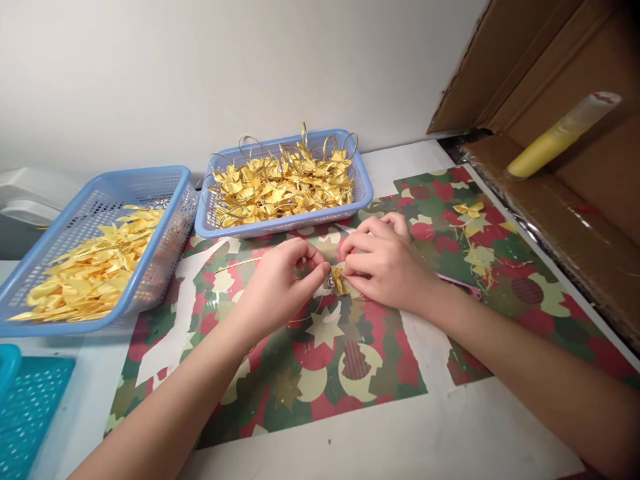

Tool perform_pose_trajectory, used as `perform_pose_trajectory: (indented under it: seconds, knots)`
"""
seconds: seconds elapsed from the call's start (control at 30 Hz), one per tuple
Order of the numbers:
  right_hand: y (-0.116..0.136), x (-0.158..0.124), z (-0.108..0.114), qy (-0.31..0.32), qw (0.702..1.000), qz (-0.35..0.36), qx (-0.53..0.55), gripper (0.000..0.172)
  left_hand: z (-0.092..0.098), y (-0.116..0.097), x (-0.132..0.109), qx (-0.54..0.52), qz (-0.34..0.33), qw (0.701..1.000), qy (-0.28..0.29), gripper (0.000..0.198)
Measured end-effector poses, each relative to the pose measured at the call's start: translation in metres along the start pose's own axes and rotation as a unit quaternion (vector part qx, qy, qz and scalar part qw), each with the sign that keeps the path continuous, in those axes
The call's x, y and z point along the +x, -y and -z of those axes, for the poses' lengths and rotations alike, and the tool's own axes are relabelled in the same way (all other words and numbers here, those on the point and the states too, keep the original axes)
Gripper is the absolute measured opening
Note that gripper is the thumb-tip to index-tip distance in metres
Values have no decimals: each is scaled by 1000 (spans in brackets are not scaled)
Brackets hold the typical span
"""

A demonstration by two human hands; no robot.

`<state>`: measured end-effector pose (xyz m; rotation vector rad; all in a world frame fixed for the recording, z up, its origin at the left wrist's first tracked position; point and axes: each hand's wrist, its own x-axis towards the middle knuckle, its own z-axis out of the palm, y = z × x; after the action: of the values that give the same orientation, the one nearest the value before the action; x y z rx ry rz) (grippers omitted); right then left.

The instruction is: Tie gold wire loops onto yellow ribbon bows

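Note:
My left hand (293, 277) is closed in a pinch, with thumb and forefinger tips at a small yellow ribbon bow (339, 281). A small silvery round piece (330, 283) sits at the bow's left side, by my left thumb. My right hand (383, 260) has its fingers bent round the bow's right side, thumb and fingertips closed on it. A thin gold cord (239, 265) runs out left from behind my left hand. What exactly the left fingertips pinch is partly hidden.
A blue basket (285, 222) of yellow bows with gold loops stands behind my hands. Another blue basket (127, 303) holds yellow ribbon pieces at left. A loose yellow bow (469, 209), thread scraps (477, 260) and a pink-edged tool (473, 291) lie right. Cardboard (560, 160) borders the right.

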<state>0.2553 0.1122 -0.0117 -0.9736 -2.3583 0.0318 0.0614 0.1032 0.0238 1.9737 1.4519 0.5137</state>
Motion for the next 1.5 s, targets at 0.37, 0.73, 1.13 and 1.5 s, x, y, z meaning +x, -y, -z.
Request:
perform_pose_trajectory:
  seconds: [0.37,0.73,1.13,1.5]
  knots:
    - [0,1,2,30,999,8,-12,23,-3,3,3,12,5,1000,-13,15]
    - [1,2,4,23,1000,-8,8,23,-3,6,-4,-233,40,965,114,13]
    - [2,0,-1,8,1000,-16,11,21,-17,-5,-13,-131,82,985,73,31]
    - [-1,8,22,115,984,-89,107,5,-21,1,-16,-72,32,996,36,24]
